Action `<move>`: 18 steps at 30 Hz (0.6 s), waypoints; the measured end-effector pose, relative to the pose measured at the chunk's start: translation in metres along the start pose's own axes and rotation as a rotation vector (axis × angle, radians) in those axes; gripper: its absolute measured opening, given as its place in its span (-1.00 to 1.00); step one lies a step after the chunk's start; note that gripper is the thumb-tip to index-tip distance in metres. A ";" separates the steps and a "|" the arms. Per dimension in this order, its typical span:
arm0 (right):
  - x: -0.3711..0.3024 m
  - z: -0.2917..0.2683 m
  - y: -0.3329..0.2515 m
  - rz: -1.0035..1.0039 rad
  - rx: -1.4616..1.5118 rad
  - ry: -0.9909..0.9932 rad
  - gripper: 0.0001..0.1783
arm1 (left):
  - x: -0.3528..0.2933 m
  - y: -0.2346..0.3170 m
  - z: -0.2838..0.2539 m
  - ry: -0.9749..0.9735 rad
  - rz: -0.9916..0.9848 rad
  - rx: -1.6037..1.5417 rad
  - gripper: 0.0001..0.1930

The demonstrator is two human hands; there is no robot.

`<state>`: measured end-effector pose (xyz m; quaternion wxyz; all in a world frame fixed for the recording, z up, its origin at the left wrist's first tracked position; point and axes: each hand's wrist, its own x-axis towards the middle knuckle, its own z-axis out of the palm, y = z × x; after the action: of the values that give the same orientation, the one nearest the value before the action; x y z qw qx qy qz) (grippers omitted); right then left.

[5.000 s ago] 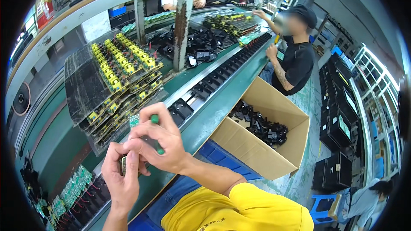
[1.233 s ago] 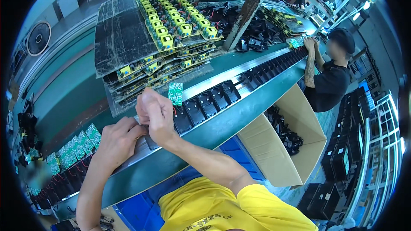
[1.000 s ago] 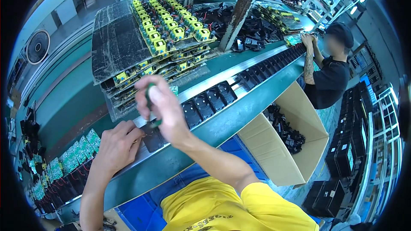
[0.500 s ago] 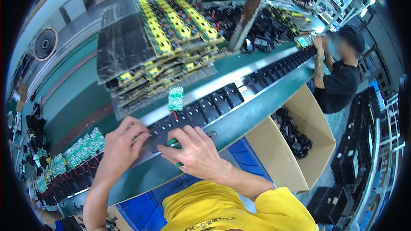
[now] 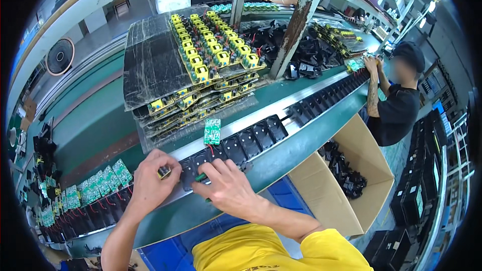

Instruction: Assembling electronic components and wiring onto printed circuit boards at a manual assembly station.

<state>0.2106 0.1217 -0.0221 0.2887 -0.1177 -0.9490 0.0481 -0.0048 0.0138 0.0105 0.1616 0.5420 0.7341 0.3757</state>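
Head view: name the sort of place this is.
Probably an electronics assembly workshop: black plastic cases sit in a long row, circuit boards with yellow parts are stacked behind it, and a co-worker stands or sits farther along the bench.

Centre: one left hand [image 5: 152, 179], one right hand [image 5: 227, 188], one lone green circuit board [image 5: 212, 131]. Upper left: one round fan [image 5: 60, 56]. Lower right: one cardboard box [image 5: 321, 186].

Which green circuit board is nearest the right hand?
The lone green board just beyond the right hand, with red wires at its lower edge. The other boards are bunched left of the left hand or much farther away.
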 end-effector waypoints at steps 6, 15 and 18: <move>-0.003 -0.001 0.001 0.013 0.011 -0.018 -0.74 | 0.004 0.002 0.000 -0.009 0.006 -0.025 -0.95; 0.000 -0.008 -0.001 0.036 0.105 -0.044 -0.81 | 0.003 0.008 0.003 -0.006 -0.030 0.154 -0.92; 0.000 -0.006 -0.002 0.085 0.093 -0.071 -0.84 | 0.004 0.010 0.003 -0.035 -0.061 0.125 -0.96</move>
<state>0.2136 0.1204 -0.0163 0.2579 -0.1426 -0.9494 0.1085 0.0025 0.0193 0.0169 0.1515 0.5352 0.7693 0.3143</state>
